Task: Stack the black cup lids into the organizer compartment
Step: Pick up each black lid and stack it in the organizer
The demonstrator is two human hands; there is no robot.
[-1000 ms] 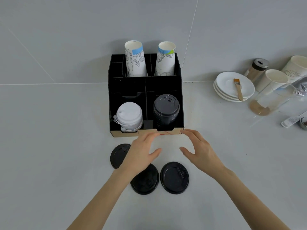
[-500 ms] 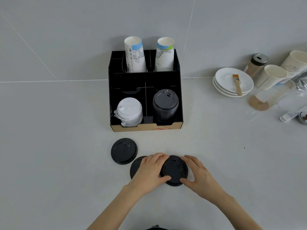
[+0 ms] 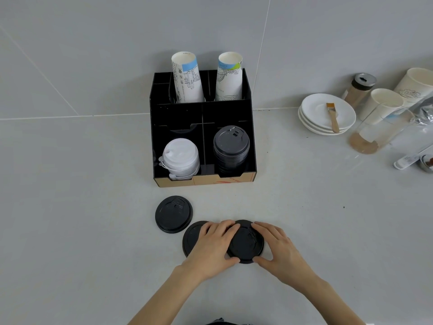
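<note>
Pale grey countertop (image 3: 70,207) fills the head view and meets a grey tiled wall (image 3: 93,43) at 12 o'clock; it lies bare and wide toward 9 o'clock and along the near edge.

At 6 o'clock both hands close on one black cup lid (image 3: 246,245). The left hand (image 3: 214,248) curls around its left rim, fingers over the top edge and thumb at the near edge. The right hand (image 3: 280,248) mirrors this on the right rim, so the lid is pinched between the two. The left hand also lies over a second black lid (image 3: 191,238), which sits flat on the counter and touches or slips under the gripped one; which of the two I cannot tell. A third black lid (image 3: 173,214) lies flat at 10 o'clock from the hands, just beside the second.

Bare counter separates the lids from the black organizer (image 3: 203,118) standing at 12 o'clock against the wall. Its front right compartment holds a stack of black lids (image 3: 230,148) rising above the low front lip; the front left compartment holds a stack of white lids (image 3: 180,158). Two paper cups (image 3: 187,78) stand upside down in the rear compartments.

Toward 2 o'clock, well apart from the lids, the counter is crowded: stacked white saucers (image 3: 314,116) bearing a small brush (image 3: 332,117), a shaker jar (image 3: 359,90), more paper cups (image 3: 384,102) and a clear plastic cup (image 3: 375,137) lying tilted.
</note>
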